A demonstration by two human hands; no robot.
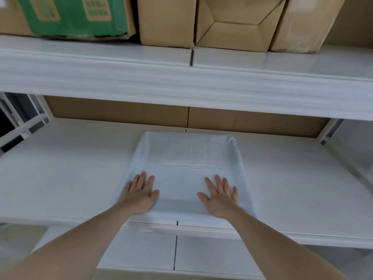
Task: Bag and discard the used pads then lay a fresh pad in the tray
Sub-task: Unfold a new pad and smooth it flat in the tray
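- Pale blue and soft-looking, the fresh pad (187, 174) lies spread on the middle shelf (60, 168) of a white rack, its near edge close to the shelf's front lip; whether a tray sits under it cannot be told, though the raised far corners hint at one.
- Left hand (139, 193) rests flat on the pad's near left part, fingers spread, gripping nothing.
- Right hand (220, 194) lies flat on the near right part, likewise open and empty.
- Judged from this, the step in hand is smoothing the pad down; no used pads or bag are in view.
- To do it well: press with flat palms and sweep outward from the centre toward the edges, so air and folds leave the middle crease (187, 165).
- Keep both hands moving evenly, or the pad may skew to one side.
- Finish by tucking the far corners, which look slightly bunched.
- Cardboard boxes (232, 21) on the upper shelf stay clear of the work.
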